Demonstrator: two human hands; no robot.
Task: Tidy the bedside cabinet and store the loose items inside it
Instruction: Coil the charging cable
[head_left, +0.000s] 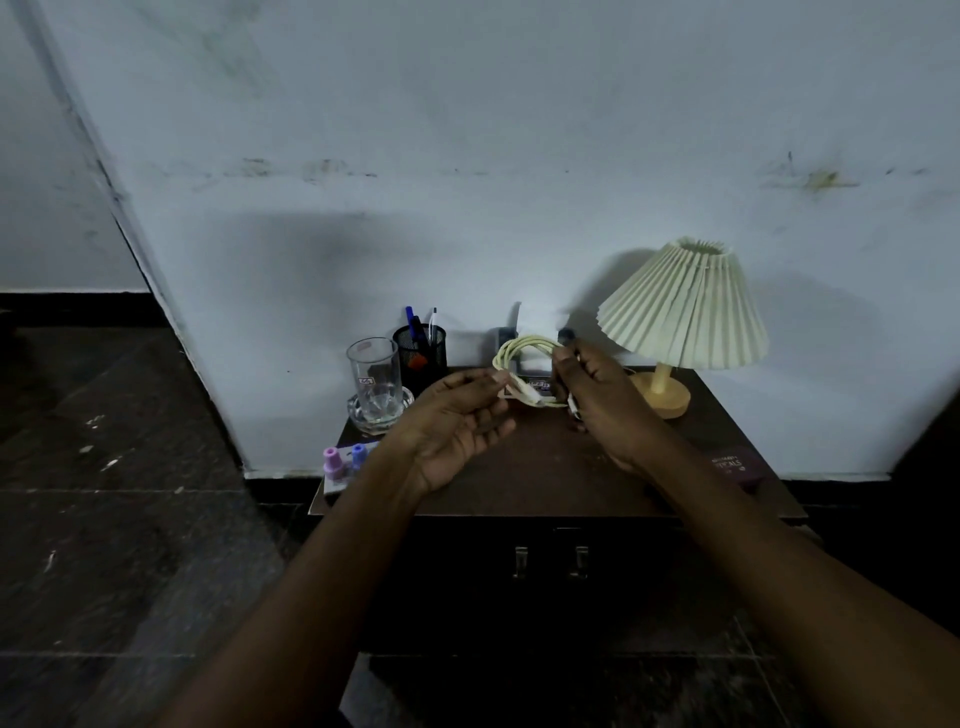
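My left hand (457, 421) pinches one side of the coiled cable (519, 347), my right hand (597, 400) grips the other, both above the cabinet (545, 467) top. I'd hold the loops tight and even, tuck the loose ends in, then free one hand for the doors (467, 582).

Pale wall (467, 130) carries scuffs and yellowish stains; a black skirting band (67, 309) runs along its foot at left. Floor (104, 545) is dark stone tile with pale flecks. A dark bedside cabinet (550, 467) stands against the wall; lighting is dim.
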